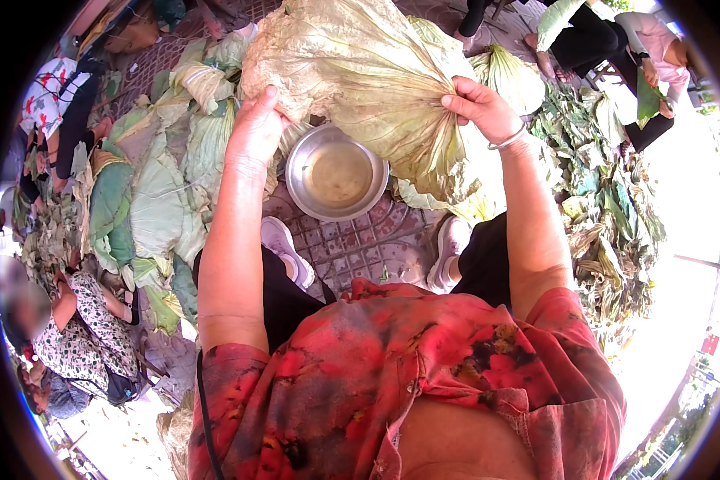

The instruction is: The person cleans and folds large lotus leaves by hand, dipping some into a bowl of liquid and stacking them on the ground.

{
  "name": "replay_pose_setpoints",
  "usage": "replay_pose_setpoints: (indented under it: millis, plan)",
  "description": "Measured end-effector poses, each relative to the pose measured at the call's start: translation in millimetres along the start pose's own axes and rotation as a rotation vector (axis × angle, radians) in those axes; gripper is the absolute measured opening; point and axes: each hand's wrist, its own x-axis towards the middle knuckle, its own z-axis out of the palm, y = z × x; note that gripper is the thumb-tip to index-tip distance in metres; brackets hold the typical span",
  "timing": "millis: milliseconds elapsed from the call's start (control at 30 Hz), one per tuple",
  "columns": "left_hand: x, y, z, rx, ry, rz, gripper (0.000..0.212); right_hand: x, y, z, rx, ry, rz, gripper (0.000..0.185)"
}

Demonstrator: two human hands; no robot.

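A large, wrinkled, yellow-green dried leaf [360, 66], perhaps a lotus leaf, is stretched between my two hands. My left hand [255, 129] grips its browned, torn-looking left edge, thumb on top. On the other side, my right hand [483, 108] pinches the gathered folds near the leaf's right part between thumb and fingers; a bracelet circles that wrist. Below the leaf, between my feet, a round metal basin [338, 174] stands on the paving with murky brownish liquid in it. The leaf overlaps the basin's upper right rim in the view.
Piled large leaves [162, 192] lie to the left. A heap of cut, drier leaves [612, 222] spreads on the right. Seated people [90, 336] work along the left; another person [654, 66] at upper right holds a green leaf. Patterned paving [360, 246] lies between my shoes.
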Motion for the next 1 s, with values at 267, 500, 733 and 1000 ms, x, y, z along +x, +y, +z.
replay_pose_setpoints:
  millis: [267, 500, 733, 1000]
  plan:
    - [3, -3, -4, 0.302, 0.090, -0.012, 0.032, -5, -5, 8, 0.238, 0.071, 0.037, 0.011]
    - [10, -18, 16, 0.796, 0.295, 0.125, 0.006, 7, 15, 3, -0.619, 0.408, -0.180, 0.027]
    - [16, -25, 28, 0.723, 0.441, -0.017, 0.036, -16, -21, -5, -0.652, 0.806, -0.545, 0.017]
    - [20, -47, 34, 0.813, 0.291, -0.141, 0.036, -40, 19, -88, 0.373, 1.083, -0.297, 0.011]
